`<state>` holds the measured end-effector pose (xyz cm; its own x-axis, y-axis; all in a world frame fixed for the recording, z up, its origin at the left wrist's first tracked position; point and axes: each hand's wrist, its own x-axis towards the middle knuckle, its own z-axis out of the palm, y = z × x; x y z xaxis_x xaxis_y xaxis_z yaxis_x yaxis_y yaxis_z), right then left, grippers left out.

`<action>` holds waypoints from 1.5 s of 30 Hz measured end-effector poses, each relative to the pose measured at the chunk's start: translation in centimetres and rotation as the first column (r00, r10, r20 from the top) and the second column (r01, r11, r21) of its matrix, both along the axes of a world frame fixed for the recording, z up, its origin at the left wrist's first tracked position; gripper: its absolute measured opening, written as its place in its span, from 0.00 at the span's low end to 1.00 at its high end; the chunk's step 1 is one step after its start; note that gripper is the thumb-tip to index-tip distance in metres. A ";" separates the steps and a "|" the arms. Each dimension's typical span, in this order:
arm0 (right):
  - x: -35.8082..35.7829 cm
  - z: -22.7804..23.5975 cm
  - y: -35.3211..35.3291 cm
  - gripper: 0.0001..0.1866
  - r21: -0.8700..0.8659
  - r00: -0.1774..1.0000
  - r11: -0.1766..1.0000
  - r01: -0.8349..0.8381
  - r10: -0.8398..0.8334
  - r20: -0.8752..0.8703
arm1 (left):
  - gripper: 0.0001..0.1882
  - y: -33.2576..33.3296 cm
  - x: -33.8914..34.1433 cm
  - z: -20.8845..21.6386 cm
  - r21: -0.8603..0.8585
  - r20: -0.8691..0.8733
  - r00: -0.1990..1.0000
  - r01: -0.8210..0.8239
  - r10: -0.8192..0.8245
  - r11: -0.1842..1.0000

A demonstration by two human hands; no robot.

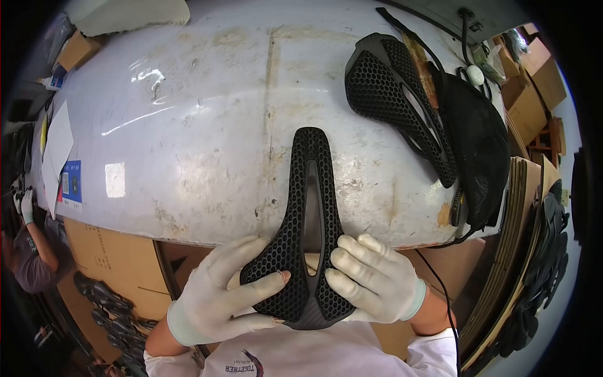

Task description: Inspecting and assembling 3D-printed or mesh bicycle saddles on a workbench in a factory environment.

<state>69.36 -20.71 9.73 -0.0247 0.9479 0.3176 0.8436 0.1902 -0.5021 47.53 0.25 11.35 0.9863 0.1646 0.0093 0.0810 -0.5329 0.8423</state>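
A black bicycle saddle [306, 182] with a honeycomb-patterned pad and a long central slot is held at the table's near edge, its narrow nose pointing away from me. My left hand [229, 289], in a white glove, grips the left side of the wide rear, thumb and a finger lying over the pad. One fingertip pokes bare through the glove. My right hand [374, 276], also gloved, wraps the right side of the rear with fingers bent onto the pad. The saddle's underside is hidden. Another black honeycomb saddle [396, 94] lies at the far right of the table.
A black bag [474, 138] with straps lies at the table's right end. The white tabletop [207, 151] is stained. Flattened cardboard [512, 270] and hanging black saddles [540, 283] stand at right; more saddles [110, 308] sit low at left. A co-worker's gloved hand [26, 206] shows far left.
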 end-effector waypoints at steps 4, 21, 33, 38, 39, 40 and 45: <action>0.0 -0.1 0.1 0.17 -0.002 1.000 1.000 -0.002 0.002 -0.020 | 0.34 0.4 0.2 0.3 0.086 -0.003 0.999 0.047 -0.047 0.995; 0.1 -1.0 -0.6 0.16 -0.019 1.000 1.000 -0.024 0.025 0.012 | 0.34 -2.5 -1.1 -3.0 0.059 0.035 0.998 0.047 -0.049 0.997; 0.3 -1.8 -1.0 0.20 0.000 0.996 0.998 -0.056 0.055 -0.063 | 0.19 -3.2 -0.4 -2.5 0.410 0.013 0.992 0.112 -0.128 0.905; 0.5 -1.9 -1.3 0.22 -0.011 0.996 0.998 -0.057 0.056 -0.075 | 0.21 -2.2 -0.5 -3.3 0.410 0.016 0.984 0.156 -0.179 0.899; 0.6 -1.8 -1.3 0.22 -0.014 0.996 0.999 -0.049 0.048 -0.081 | 0.25 -1.9 -0.5 -3.9 0.245 0.068 0.984 0.142 -0.163 0.959; 0.7 -1.9 -1.1 0.22 -0.006 0.996 0.998 -0.056 0.056 -0.075 | 0.30 -1.5 -0.6 -4.3 0.075 0.114 0.984 0.129 -0.137 0.989; 0.9 -1.7 -1.0 0.20 -0.032 0.995 0.996 -0.080 0.078 -0.063 | 0.62 1.0 4.8 -2.7 -0.773 -0.467 0.845 -0.534 0.262 0.343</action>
<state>70.22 -21.75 8.08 -0.0810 0.9542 0.2879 0.7940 0.2363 -0.5601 52.37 1.25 8.62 0.7447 0.3228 -0.5841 0.3179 0.5980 0.7358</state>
